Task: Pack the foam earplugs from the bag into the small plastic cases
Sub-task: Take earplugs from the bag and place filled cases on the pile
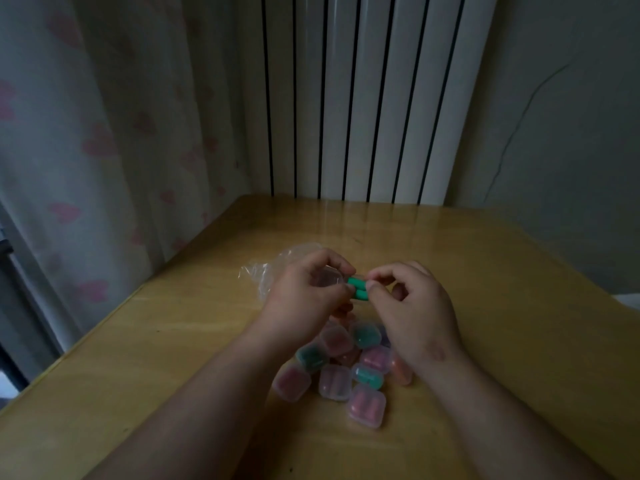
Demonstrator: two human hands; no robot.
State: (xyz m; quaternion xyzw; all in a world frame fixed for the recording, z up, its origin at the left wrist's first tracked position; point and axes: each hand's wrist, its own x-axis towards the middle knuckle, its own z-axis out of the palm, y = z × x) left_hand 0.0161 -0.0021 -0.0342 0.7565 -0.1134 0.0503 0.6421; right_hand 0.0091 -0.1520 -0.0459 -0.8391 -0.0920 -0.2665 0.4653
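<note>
Holding a clear case (pixel 328 279) in left grip (pixel 308 296), pinching two green earplugs (pixel 358 289) in right grip (pixel 412 306), above filled cases (pixel 367 406) on counter (pixel 485 271).

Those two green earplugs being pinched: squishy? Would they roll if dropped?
Probably soft and very light: the right hand holds the green earplugs with only a fingertip pinch. They look like rounded cylinders, so on the glossy table they would likely roll. Being foam, they should squash rather than break.
</note>
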